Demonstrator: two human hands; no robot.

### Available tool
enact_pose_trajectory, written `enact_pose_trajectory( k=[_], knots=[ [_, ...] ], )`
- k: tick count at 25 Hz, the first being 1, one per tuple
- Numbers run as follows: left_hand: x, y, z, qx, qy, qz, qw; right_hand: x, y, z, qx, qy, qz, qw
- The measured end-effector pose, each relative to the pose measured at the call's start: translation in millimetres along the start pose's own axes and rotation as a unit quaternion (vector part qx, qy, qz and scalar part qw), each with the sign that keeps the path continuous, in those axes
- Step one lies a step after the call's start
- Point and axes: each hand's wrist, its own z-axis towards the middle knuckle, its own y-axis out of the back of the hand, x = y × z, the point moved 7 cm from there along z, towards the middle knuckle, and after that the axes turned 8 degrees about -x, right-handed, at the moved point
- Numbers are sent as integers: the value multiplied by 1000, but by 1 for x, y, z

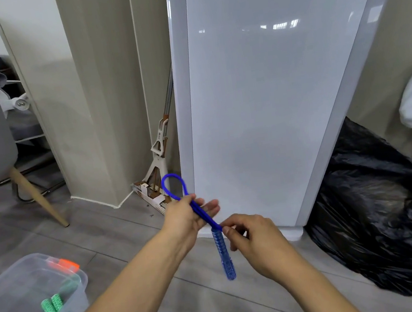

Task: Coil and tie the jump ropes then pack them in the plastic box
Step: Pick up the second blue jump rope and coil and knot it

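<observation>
Head view is showing a white cabinet standing right of the plastic box. Right of the box, the left hand is holding the blue jump rope under its thumb, fingers nearly straight. The right hand is pinching the cord beside the dangling handle.

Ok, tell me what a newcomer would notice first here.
The blue jump rope at centre: the left hand holds its loop, the right hand pinches it above the hanging handle. Then the clear plastic box at lower left with a green rope inside, and the black bag at right.
</observation>
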Motion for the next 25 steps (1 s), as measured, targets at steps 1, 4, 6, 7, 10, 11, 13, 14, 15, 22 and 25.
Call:
enact_pose_trajectory(
  k=[1, 4, 6, 7, 10, 11, 13, 14, 15, 22, 25],
  knots=[
    [-3, 7, 8, -23, 9, -29, 999, -3, -1, -1, 31, -12, 3, 999],
    [-14, 25, 23, -71, -3, -23, 997, -19, 1, -6, 140, -48, -13, 989],
    [-23, 28, 26, -82, -46, 48, 994, -36, 18, -1, 110, -67, -57, 990],
    [-27, 26, 24, -76, -69, 100, 990, -44, 31, 3, 61, -77, -82, 992],
    [-20, 8, 7, -5, -100, 236, 967, -46, 55, 7, -74, -71, -79, 992],
    [-15, 0, -4, 34, -107, 278, 954, -40, 54, 7, -94, -59, -43, 993],
    [-3, -15, -25, 109, -116, 354, 921, -27, 46, 8, -112, -40, 22, 993],
    [3, -21, -34, 138, -122, 383, 905, -21, 42, 8, -114, -36, 37, 992],
    [7, -24, -40, 158, -129, 405, 891, -16, 38, 8, -114, -34, 45, 992],
    [25, -32, -53, 262, -82, 399, 875, -19, 34, 4, -165, -47, 71, 983],
    [28, -30, -53, 280, -52, 377, 881, -21, 39, 2, -174, -55, 18, 983]
  ],
)
